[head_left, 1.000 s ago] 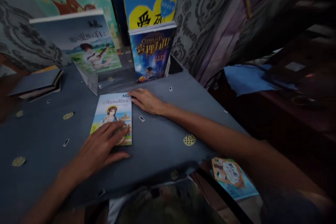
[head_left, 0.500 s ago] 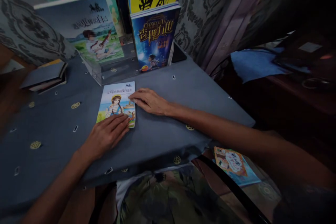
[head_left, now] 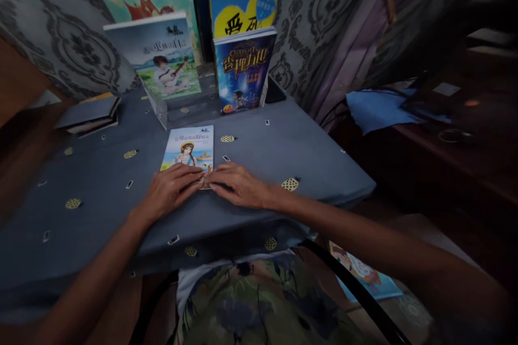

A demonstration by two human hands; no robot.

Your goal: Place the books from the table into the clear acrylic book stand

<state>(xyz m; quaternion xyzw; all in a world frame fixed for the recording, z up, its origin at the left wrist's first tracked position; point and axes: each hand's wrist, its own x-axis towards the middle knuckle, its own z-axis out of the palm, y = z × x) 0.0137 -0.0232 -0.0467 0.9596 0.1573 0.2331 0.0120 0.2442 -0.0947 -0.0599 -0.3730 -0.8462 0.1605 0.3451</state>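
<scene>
A thin book [head_left: 194,145] with an illustrated cover of a figure in a yellow hat lies closed and flat on the table in front of me. Across its lower part rests my left hand [head_left: 172,186], fingers stretched out flat over the cover. My right hand [head_left: 238,186] is at the book's lower right corner, its fingertips touching the edge there and close to the left fingertips. Its thumb is a little apart from the fingers. The hands hide the bottom of the cover.
A blue book [head_left: 245,73] and a pale green-and-blue book [head_left: 170,59] stand in clear holders behind. More books rise at the back. A small stack of books [head_left: 91,110] lies at left, a dark flat object [head_left: 275,90] at right. Another book [head_left: 366,275] lies below the table.
My right hand has slid from the book's upper right edge down to its lower right corner. The left hand stays on the cover. The view has shifted, showing more of the books behind.
</scene>
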